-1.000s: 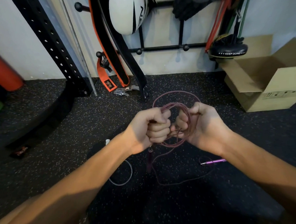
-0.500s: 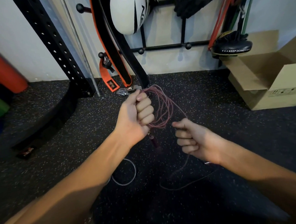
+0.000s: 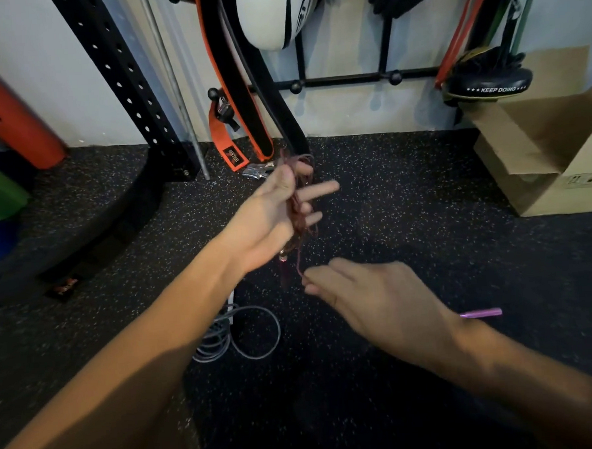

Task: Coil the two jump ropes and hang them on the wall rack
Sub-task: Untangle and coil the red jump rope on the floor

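My left hand (image 3: 273, 211) holds the coiled maroon jump rope (image 3: 298, 203) above the floor, thumb pinching the bundle while the fingers are spread. One dark handle dangles below it. My right hand (image 3: 370, 299) is lower and to the right, fingers extended, fingertips pinching a loose strand of the same rope. The rope's pink handle (image 3: 481, 314) lies on the floor behind my right wrist. A grey jump rope (image 3: 238, 333) lies coiled on the floor under my left forearm. The black wall rack (image 3: 345, 81) with round pegs is on the wall ahead.
An orange-edged black belt (image 3: 232, 90), a white ball (image 3: 273, 12) and resistance bands (image 3: 463, 37) hang on the rack. An open cardboard box (image 3: 551, 156) stands at right. A black perforated upright (image 3: 126, 85) and coloured rollers (image 3: 11, 119) stand at left. The floor is speckled rubber.
My left hand opened its fist and now pinches the coil with fingers spread. My right hand moved down and right, drawing a strand. The view shifted nearer the wall.
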